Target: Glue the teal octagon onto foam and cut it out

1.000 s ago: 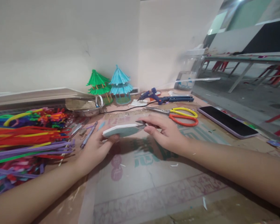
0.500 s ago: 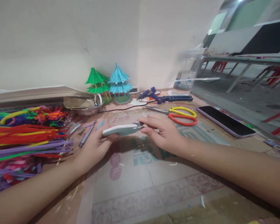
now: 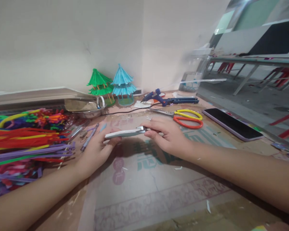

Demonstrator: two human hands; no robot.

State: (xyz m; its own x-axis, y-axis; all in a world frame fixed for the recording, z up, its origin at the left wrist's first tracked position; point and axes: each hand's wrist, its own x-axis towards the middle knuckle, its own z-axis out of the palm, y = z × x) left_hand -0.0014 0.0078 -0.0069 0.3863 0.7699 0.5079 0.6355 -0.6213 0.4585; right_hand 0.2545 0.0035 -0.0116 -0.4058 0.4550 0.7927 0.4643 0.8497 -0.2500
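Note:
My left hand (image 3: 96,150) holds a flat white foam piece (image 3: 121,133) by its left end, a little above the table. My right hand (image 3: 168,136) grips a small metal cutting tool (image 3: 141,129) whose tip meets the right edge of the foam piece. Both hands hover over the cardboard-covered tabletop (image 3: 159,186). The tool's handle is hidden inside my right fist.
A heap of coloured pipe cleaners (image 3: 26,141) fills the left. Green (image 3: 100,85) and blue (image 3: 123,84) pagoda models stand at the wall. A blue glue gun (image 3: 163,98), yellow-and-orange scissors (image 3: 185,117) and a phone (image 3: 232,123) lie to the right. Pens (image 3: 89,138) lie beside my left hand.
The foam piece has tilted flatter, so it now shows nearly edge-on. Both hands stay in nearly the same place, with the tool still at the piece's right edge.

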